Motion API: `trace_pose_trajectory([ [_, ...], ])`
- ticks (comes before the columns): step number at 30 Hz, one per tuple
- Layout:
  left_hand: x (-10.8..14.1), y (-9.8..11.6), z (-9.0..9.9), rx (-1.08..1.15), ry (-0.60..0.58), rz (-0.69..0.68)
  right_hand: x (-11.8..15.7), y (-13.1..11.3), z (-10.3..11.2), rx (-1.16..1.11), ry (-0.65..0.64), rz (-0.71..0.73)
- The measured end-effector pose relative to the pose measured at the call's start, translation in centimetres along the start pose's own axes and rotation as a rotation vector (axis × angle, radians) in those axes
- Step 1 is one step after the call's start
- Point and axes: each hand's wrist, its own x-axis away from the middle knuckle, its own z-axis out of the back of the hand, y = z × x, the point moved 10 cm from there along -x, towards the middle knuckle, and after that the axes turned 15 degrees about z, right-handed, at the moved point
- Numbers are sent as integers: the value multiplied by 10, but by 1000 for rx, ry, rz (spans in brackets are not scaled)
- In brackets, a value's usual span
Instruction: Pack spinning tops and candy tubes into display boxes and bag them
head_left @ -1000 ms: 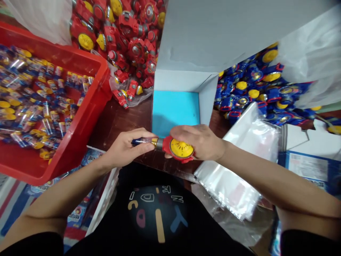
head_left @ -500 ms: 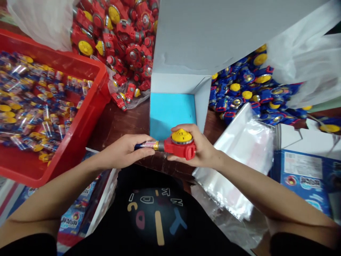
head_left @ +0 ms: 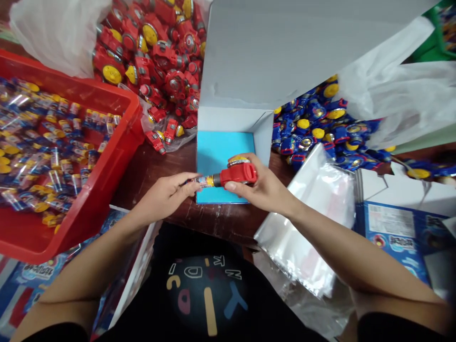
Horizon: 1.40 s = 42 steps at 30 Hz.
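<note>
My right hand (head_left: 261, 183) is wrapped round a red spinning-top toy (head_left: 235, 174) with a yellow disc and a grey neck. Between the thumb and fingers of my left hand (head_left: 169, 194) is a small clear tube (head_left: 205, 181) with a printed label and a yellow end. That yellow end meets the toy's grey neck, so the two lie in one line. Both are held above the near part of a box with a light blue bottom (head_left: 224, 147). My left fingers hide the tube's far end.
A red bin (head_left: 131, 114) of similar tubes stands at left. Red toys (head_left: 171, 71) are heaped behind it, blue toys (head_left: 317, 116) right of the box. Clear plastic bags (head_left: 309, 223) and a blue printed carton (head_left: 392, 232) lie at right. The box's grey flap (head_left: 278, 52) stands up.
Both hands have moved up and forward over the box with the joined tube and toy. The toy has been turned so its yellow disc faces away from me.
</note>
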Motion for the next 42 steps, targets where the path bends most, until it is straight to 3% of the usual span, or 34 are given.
trace_pose_trajectory([
  [2,6,13,9,-31,119,-132,0,5,-8,-80,-46,-78],
  [4,22,31,19,-131,335,-356,3,8,-18,-185,-102,-151],
  [6,35,37,15,-242,478,-484,0,6,-17,-186,-121,-152],
  [9,43,31,-8,-401,568,-474,-21,-4,18,206,-14,-24],
  [10,43,30,-27,-460,519,-481,-32,-9,32,420,30,22],
  [12,42,27,-79,-580,298,-516,-56,-17,50,853,57,61],
  [15,35,14,-147,-703,3,-467,-95,-8,45,1250,-148,15],
  [19,20,6,-181,-710,-77,-368,-127,5,17,1392,-454,53],
  [23,19,12,-188,-711,-106,-338,-141,15,1,1447,-588,38],
  [25,30,22,-171,-670,-101,-359,-139,9,-6,1463,-628,43],
  [26,38,28,-150,-621,-73,-387,-136,2,-8,1484,-630,41],
  [27,46,34,-120,-556,-13,-413,-133,-8,-9,1521,-602,41],
  [29,59,34,-32,-451,189,-380,-129,-36,-12,1595,-468,72],
  [30,62,23,23,-434,335,-285,-130,-49,-20,1594,-403,118],
  [32,56,-24,129,-538,563,76,-139,-62,-56,1492,-371,239],
  [33,49,-60,172,-600,597,331,-148,-59,-82,1412,-409,271],
  [34,39,-98,202,-647,542,573,-159,-48,-109,1330,-478,266],
  [36,10,-143,233,-649,453,714,-185,-18,-158,1211,-585,169],
  [38,-22,-171,235,-634,369,747,-207,11,-192,1136,-665,57],
  [40,-43,-185,229,-621,328,754,-219,26,-206,1097,-691,19],
  [42,-47,-188,228,-602,327,746,-216,28,-198,1074,-687,35],
])
